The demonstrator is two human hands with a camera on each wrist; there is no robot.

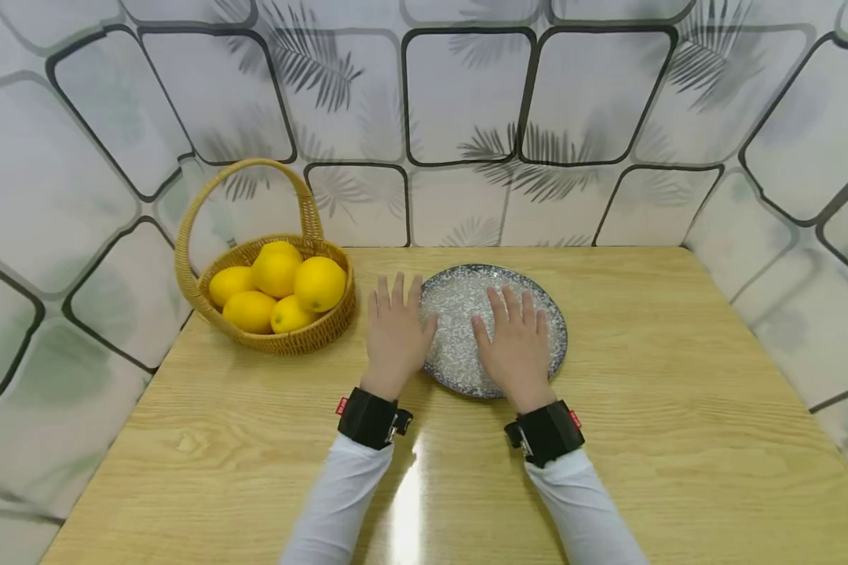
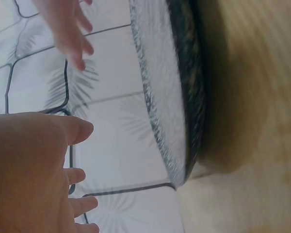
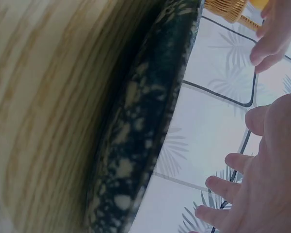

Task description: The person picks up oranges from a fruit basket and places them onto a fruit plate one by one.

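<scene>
A round speckled grey plate with a darker blue rim lies on the wooden table. My right hand hovers above its right half, palm down, fingers extended and spread. Beside the plate's left edge is my left hand, also palm down with its fingers straight and the thumb reaching over the rim. Both wrist views show the hands raised above the plate's rim, holding nothing. In the right wrist view the dark, white-flecked side of the plate stands close by.
To the left of the hands, a wicker basket with a tall handle holds several yellow lemons. The wooden table reaches back to a patterned curtain that surrounds it on the far side and both flanks.
</scene>
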